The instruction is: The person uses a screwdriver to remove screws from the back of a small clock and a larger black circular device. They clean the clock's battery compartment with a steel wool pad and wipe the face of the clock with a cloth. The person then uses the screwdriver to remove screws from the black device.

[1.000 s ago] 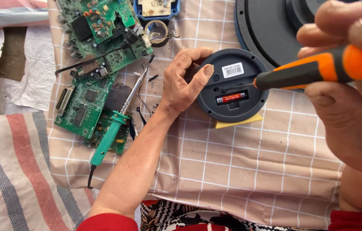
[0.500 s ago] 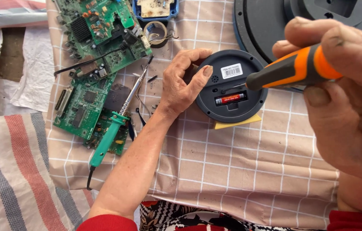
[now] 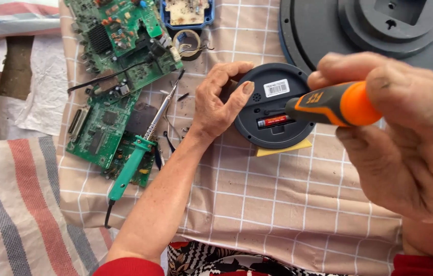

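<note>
Biggest thing here is the checked cloth covering the table, with one striped cloth off to the left. Top right, one big dark round base runs out of frame. Then the boards: I count at least three green circuit boards, one top and one below it, plus a smaller one mostly hidden under the iron. One blue tray at the top edge holds another dirty board.

One small round black device sits face down in the middle, just below the base, resting on a yellow scrap. One red battery shows in its open slot, and one white label above that.

Left hand is curled round the device's left edge, thumb pressing on the back. Right hand has its fingers closed tight around one orange-and-black screwdriver, tip pointing into the device near the battery.

One green soldering iron lies across the lower boards, untouched. One tape roll sits under the tray.
</note>
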